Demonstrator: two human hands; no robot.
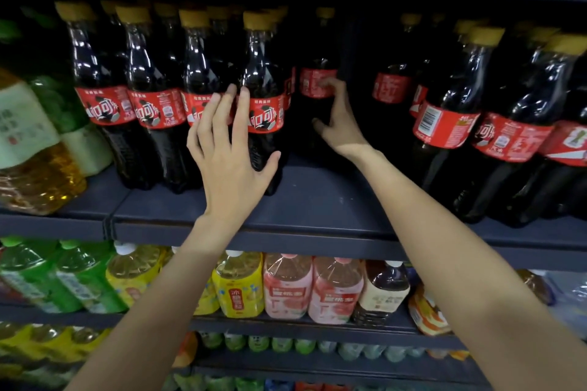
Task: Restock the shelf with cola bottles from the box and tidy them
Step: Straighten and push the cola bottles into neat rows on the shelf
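A dim shop aisle with dark blue metal shelving fills the view, and the dark blue middle shelf board (317, 200) carries the cola. On it, left of the bare gap at its centre, stands a front row of four dark plastic cola bottles with yellow caps and red labels (152, 105); right of the gap stands another group of the same bottles (508, 130), leaning in the wide-angle view. Deep in the gap, towards the back of the board, stands a single cola bottle in shadow (317, 86).

The left hand (228, 149) lies with straight, spread fingers against the front of the rightmost bottle of the left row (263, 111), thumb out to the side, grasping nothing. The right hand (336, 124) reaches into the gap, fingers curled around the shadowed rear bottle at its label.

At the board's left end lie yellow oil jugs (31, 168). Below the board sit green, yellow and pink tea bottles (286, 289).
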